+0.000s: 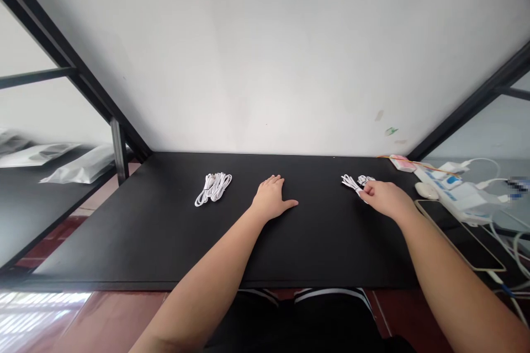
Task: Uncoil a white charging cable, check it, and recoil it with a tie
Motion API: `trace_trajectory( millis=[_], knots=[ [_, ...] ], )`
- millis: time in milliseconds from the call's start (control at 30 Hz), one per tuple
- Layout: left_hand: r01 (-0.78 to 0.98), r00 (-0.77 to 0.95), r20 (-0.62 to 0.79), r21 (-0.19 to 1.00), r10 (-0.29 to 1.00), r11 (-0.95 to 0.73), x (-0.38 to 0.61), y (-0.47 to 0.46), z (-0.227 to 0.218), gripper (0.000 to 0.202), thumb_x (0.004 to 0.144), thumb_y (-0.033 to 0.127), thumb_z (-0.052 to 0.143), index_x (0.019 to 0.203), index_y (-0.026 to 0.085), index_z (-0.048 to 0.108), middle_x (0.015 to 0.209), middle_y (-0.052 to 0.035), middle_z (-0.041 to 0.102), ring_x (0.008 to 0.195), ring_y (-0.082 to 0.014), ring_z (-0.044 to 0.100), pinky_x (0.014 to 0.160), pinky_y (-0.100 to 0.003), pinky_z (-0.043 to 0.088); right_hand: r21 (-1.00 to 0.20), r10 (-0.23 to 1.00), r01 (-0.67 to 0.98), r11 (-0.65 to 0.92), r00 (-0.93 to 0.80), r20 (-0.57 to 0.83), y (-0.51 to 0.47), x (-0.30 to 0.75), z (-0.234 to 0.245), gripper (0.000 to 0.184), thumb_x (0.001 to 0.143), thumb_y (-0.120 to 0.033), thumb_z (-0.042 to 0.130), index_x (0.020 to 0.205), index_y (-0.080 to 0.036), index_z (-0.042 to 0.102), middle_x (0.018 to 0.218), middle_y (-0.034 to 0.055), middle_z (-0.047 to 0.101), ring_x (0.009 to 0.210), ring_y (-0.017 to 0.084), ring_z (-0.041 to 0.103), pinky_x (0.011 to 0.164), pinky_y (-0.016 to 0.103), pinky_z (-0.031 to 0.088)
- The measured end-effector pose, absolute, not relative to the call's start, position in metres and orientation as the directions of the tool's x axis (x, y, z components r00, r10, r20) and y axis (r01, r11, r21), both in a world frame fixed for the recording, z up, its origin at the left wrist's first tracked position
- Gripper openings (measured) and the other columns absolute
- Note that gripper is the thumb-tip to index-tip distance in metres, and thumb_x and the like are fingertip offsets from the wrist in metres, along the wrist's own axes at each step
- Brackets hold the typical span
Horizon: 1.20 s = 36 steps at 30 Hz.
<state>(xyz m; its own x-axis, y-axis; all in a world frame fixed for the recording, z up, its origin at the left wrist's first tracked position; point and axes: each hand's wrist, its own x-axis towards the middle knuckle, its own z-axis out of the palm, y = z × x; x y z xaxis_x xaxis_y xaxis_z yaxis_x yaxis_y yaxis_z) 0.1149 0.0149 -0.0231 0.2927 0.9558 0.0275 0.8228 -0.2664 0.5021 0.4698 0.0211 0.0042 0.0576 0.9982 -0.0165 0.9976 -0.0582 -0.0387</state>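
Note:
My left hand (271, 198) lies flat on the black table (314, 242), thumb spread to the right, holding nothing. On the right side, my right hand (388, 198) pinches a bundled white cable (351, 182) between thumb and fingers. Part of that bundle is hidden behind the fingers. Another bit of white cable (365, 180) shows just beyond the fingertips; whether it belongs to the same bundle I cannot tell. Well to the left of my left hand, a coiled white cable bundle (213, 188) rests on the table, touched by neither hand.
Along the right edge lie a phone (459, 234), a white rounded case (426, 191) and a power strip (445, 190) with chargers and trailing cables. A wall (265, 66) rises behind the table. Clear plastic bags (83, 165) sit on another surface to the left.

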Motion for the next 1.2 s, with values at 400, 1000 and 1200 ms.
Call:
trace_trajectory(
  millis=[400, 1000, 1200],
  knots=[
    [0.823, 0.289, 0.034, 0.502, 0.957, -0.267, 0.114, 0.015, -0.023, 0.085, 0.077, 0.062, 0.07, 0.144, 0.013, 0.052, 0.158, -0.0186, 0.042, 0.15, -0.0355, 0.031, 0.122, -0.049, 0.026, -0.002, 0.983, 0.983, -0.183, 0.183, 0.01, 0.01, 0.472, 0.02, 0.035, 0.083, -0.056, 0.058, 0.071, -0.024, 0.064, 0.072, 0.0068, 0.07, 0.066, 0.025, 0.062, 0.056, 0.033, 0.034],
    [0.859, 0.246, 0.101, 0.437, 0.964, -0.265, 0.105, 0.02, -0.029, 0.064, 0.093, 0.044, 0.056, 0.147, 0.011, 0.046, 0.156, -0.0177, 0.045, 0.151, -0.031, 0.032, 0.122, -0.046, 0.028, -0.301, 0.853, 0.809, 0.505, -0.413, 0.319, 0.036, 0.326, -0.002, 0.043, 0.097, -0.046, 0.051, 0.128, -0.019, 0.064, 0.14, 0.0128, 0.061, 0.133, 0.029, 0.054, 0.112, 0.046, 0.044],
    [0.848, 0.296, 0.044, 0.447, 0.954, -0.284, 0.099, 0.023, -0.031, 0.095, 0.08, 0.07, 0.063, 0.151, 0.01, 0.042, 0.162, -0.0182, 0.034, 0.154, -0.0344, 0.024, 0.125, -0.051, 0.02, -0.284, 0.896, 0.85, 0.443, -0.432, 0.103, 0.043, 0.332, -0.036, 0.076, 0.096, -0.065, 0.044, 0.152, -0.015, 0.045, 0.162, 0.014, 0.037, 0.151, 0.032, 0.031, 0.124, 0.052, 0.026]
  ],
)
